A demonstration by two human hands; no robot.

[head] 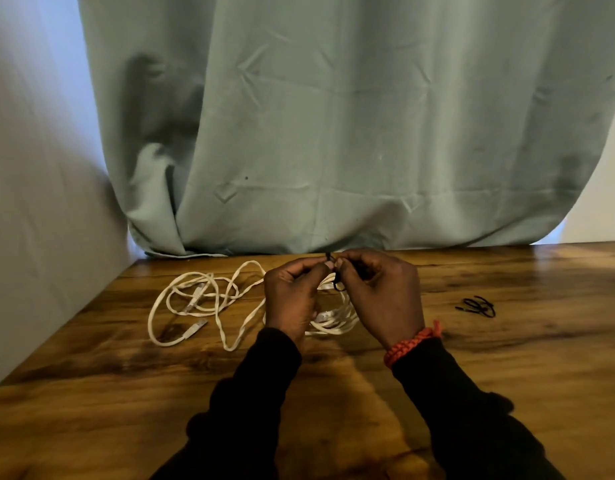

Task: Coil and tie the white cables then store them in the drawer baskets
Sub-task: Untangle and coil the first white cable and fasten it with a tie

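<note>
A coiled white cable (337, 323) lies on the wooden table (507, 358), partly hidden behind my hands. My left hand (292, 296) and my right hand (382, 292) meet above the coil, and both pinch a thin black tie (336, 282) whose loop hangs down around the coil's strands. Left of the coil a loose white cable (195, 299) sprawls in wide loops, with its plugs lying inside them. No drawer or basket shows in this view.
A small bunch of spare black ties (477, 305) lies on the table to the right. A grey-green curtain (333, 133) hangs right behind the table's far edge, and a pale wall (32, 202) closes the left side.
</note>
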